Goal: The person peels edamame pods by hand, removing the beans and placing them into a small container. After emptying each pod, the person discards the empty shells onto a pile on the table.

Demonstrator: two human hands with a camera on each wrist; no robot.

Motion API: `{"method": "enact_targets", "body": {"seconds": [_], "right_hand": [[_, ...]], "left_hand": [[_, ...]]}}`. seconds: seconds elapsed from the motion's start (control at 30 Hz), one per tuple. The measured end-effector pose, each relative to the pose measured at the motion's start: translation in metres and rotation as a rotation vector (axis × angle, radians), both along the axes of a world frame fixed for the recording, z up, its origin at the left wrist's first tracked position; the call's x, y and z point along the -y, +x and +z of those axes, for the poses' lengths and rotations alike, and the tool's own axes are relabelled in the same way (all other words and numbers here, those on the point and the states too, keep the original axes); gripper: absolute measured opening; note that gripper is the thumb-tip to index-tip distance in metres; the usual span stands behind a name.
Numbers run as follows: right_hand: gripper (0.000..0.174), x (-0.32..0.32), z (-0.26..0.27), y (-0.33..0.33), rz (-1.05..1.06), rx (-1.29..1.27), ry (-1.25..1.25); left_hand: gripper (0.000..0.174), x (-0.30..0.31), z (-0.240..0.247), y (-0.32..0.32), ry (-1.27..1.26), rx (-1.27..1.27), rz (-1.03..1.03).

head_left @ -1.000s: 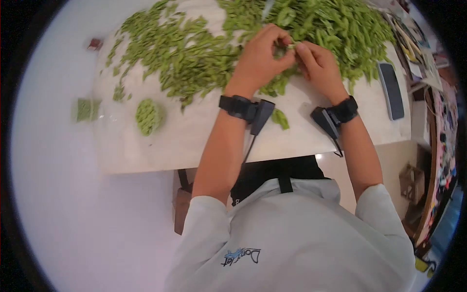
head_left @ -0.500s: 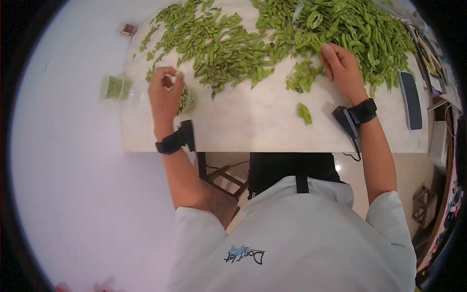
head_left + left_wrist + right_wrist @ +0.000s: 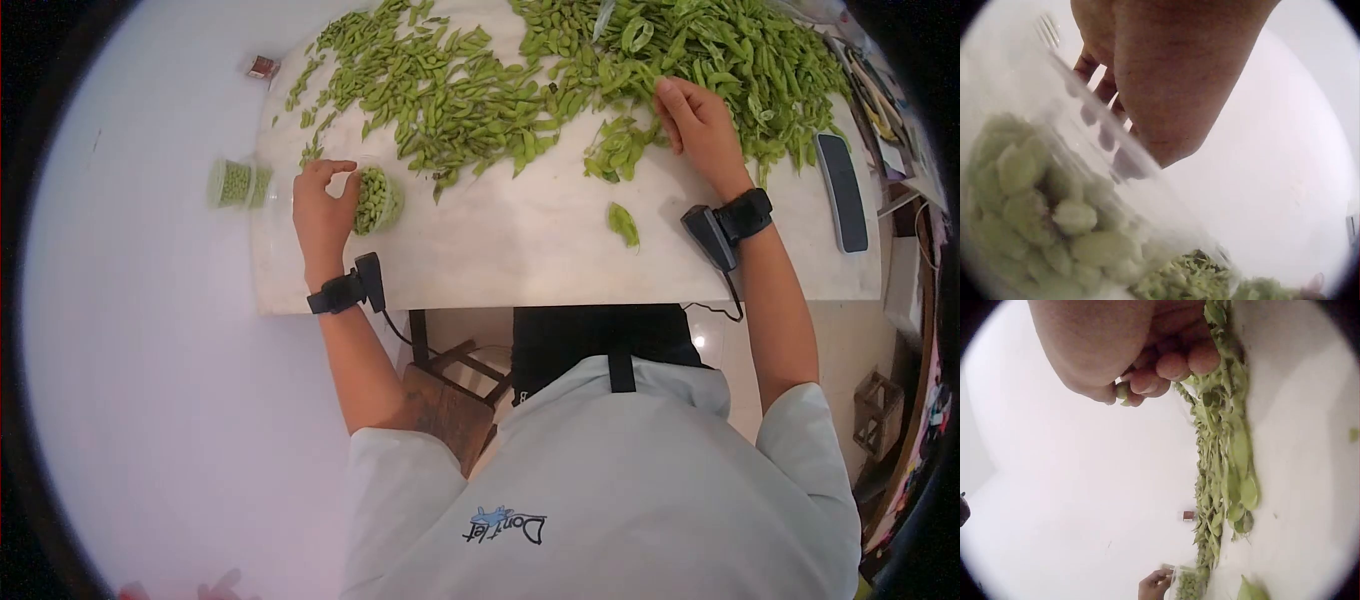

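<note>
A clear plastic cup (image 3: 378,200) of shelled green beans stands at the table's left. My left hand (image 3: 325,212) is right at its left side, thumb and forefinger apart near the rim, with nothing between them. In the left wrist view the fingers show through the cup's clear wall, over the beans (image 3: 1041,212). My right hand (image 3: 703,130) is at the near edge of the big heap of green soybean pods (image 3: 730,70). Its thumb and fingertips pinch a small green soybean pod (image 3: 1124,392), mostly hidden by the fingers.
Loose pods (image 3: 460,110) spread over the table's back left. A single pod (image 3: 623,225) lies near the front. To the right is a phone (image 3: 842,192). A tub of green beans (image 3: 238,184) and a small dark red box (image 3: 262,67) are at the far left.
My left hand has gone from beside the right hand over to the cup at the left, and its thumb and forefinger have parted. The right hand has stayed by the heap.
</note>
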State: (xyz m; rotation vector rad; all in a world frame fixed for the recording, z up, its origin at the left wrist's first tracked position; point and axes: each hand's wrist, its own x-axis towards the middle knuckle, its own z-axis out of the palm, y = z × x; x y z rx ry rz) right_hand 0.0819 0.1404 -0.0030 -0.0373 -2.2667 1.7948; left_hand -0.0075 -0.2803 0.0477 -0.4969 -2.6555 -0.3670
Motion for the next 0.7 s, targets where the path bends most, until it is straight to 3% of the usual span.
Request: {"method": "enact_targets", "body": {"seconds": [0.13,0.33,0.43,0.57,0.7], "right_hand": [[0.039,0.002,0.0,0.0,-0.002,0.0,0.007],[0.04,0.0,-0.001,0.0,0.027,-0.015,0.013],[0.041,0.001,0.0,0.002,0.01,-0.021,-0.001],[0.041,0.003,-0.002,0.001,0.014,-0.03,-0.097],[0.04,0.002,0.002,0.004,0.05,-0.06,-0.157]], "left_hand": [[0.013,0.0,0.003,0.006,0.037,0.061,0.028],[0.016,-0.002,-0.008,0.004,-0.009,0.018,-0.089],[0.015,-0.018,0.007,0.004,0.139,-0.006,-0.027],[0.013,-0.087,0.026,0.009,0.446,0.093,-0.201],[0.02,-0.18,0.021,0.011,0.664,0.529,-0.434]]}}
